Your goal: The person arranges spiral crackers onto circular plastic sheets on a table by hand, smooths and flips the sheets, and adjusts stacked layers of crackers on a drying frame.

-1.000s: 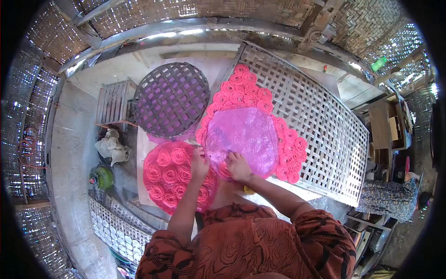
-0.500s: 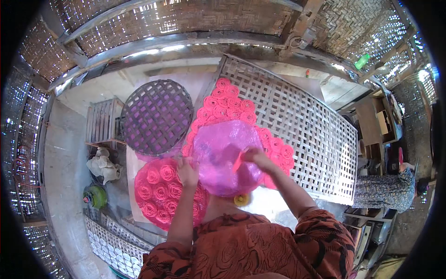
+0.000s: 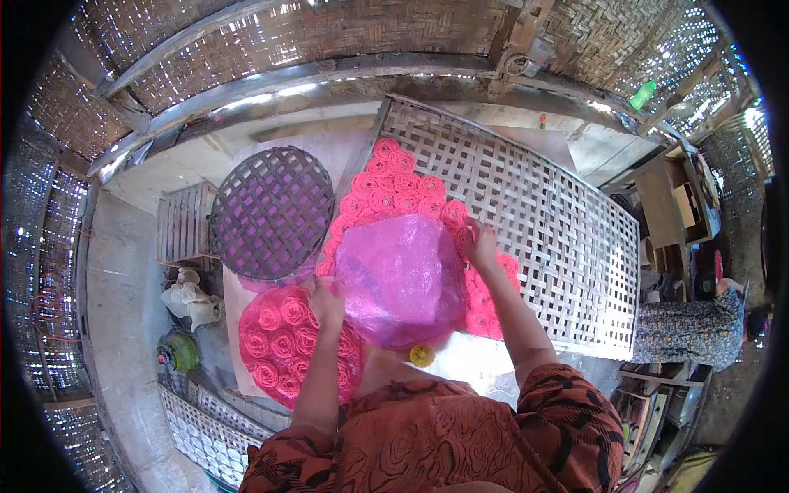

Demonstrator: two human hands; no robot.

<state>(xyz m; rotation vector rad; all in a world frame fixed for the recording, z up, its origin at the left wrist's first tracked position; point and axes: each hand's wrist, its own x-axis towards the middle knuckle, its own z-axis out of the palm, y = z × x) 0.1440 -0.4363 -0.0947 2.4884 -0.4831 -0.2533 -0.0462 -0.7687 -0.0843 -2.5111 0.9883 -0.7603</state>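
Reaching over the woven rack (image 3: 567, 238), the right hand (image 3: 482, 243) is at the pink rosettes (image 3: 401, 184) just past the right edge of the shiny pink plastic sheet (image 3: 403, 271), its fingers bent close together, though I cannot tell whether its grip pinches a rosette. The left hand (image 3: 326, 302) is by the sheet's left edge, over the rim of a round pink disc of rosettes (image 3: 275, 338), its grip too hidden to tell. Beyond lies a dark round woven tray (image 3: 275, 212).
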